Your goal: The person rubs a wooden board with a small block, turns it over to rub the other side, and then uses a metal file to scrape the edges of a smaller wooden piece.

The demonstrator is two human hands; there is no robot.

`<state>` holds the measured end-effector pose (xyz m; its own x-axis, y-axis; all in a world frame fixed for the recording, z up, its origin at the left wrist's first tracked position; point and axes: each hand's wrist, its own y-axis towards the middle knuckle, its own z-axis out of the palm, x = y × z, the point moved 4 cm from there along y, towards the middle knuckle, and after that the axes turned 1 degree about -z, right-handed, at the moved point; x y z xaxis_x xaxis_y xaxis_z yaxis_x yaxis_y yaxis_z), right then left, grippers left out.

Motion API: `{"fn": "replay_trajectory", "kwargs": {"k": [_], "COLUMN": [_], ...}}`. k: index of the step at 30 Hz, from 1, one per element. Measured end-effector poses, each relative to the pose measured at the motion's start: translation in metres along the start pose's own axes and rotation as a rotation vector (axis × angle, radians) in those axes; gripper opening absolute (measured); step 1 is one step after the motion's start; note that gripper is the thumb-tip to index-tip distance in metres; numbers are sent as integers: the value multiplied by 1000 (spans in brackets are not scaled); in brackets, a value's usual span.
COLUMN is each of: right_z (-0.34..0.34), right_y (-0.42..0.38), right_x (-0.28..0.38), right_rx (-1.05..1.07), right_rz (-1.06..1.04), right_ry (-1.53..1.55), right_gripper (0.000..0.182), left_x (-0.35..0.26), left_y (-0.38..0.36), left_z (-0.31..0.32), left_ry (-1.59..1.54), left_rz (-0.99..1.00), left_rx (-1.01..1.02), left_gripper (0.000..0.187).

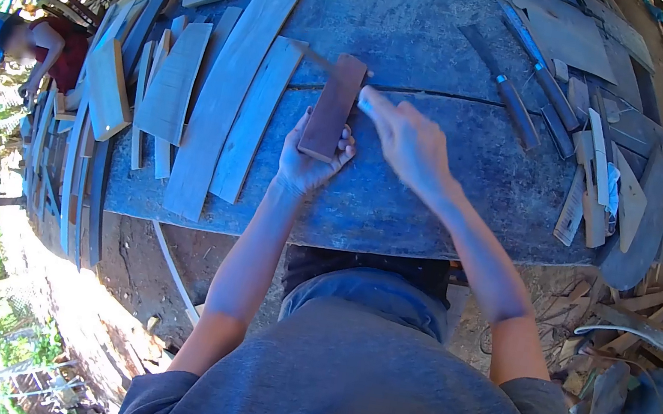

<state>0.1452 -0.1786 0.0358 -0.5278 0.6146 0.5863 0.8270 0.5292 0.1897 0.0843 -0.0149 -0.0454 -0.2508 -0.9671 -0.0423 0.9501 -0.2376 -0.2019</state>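
My left hand (pixel 315 159), palm up near the table's front edge, is wrapped round the lower part of a reddish-brown rectangular block (pixel 333 108). The block stands out lengthwise from the palm, its far end pointing away from me. Just right of it, my right hand (pixel 405 139) is closed on what looks like a knife, slightly blurred by motion. A pale band (pixel 365 101) shows at its fingertips. Past the block's left side a thin, dark, smeared strip (pixel 317 59) sticks out, like a blade; the block hides the part between.
Long boards (pixel 239 88) and smaller wood pieces lie left on the blue-grey table (pixel 412 29). On the right are a knife (pixel 516 110), a long dark tool (pixel 553 95) and piled offcuts (pixel 596 180). Another person (pixel 61 52) is at the far left. Scraps litter the ground.
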Motion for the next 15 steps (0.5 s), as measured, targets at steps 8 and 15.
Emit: {"fn": "replay_trajectory", "kwargs": {"k": [8, 15], "right_z": [30, 32], "right_y": [3, 10], "right_x": [26, 26], "right_rx": [-26, -43], "right_rz": [-144, -70], "right_ry": [-66, -108], "right_gripper": [48, 48], "left_x": [-28, -24], "left_y": [8, 14], "left_z": [-13, 2], "left_ry": [202, 230], "left_rz": [-24, -78], "left_rx": [-228, 124], "left_gripper": [50, 51]}}
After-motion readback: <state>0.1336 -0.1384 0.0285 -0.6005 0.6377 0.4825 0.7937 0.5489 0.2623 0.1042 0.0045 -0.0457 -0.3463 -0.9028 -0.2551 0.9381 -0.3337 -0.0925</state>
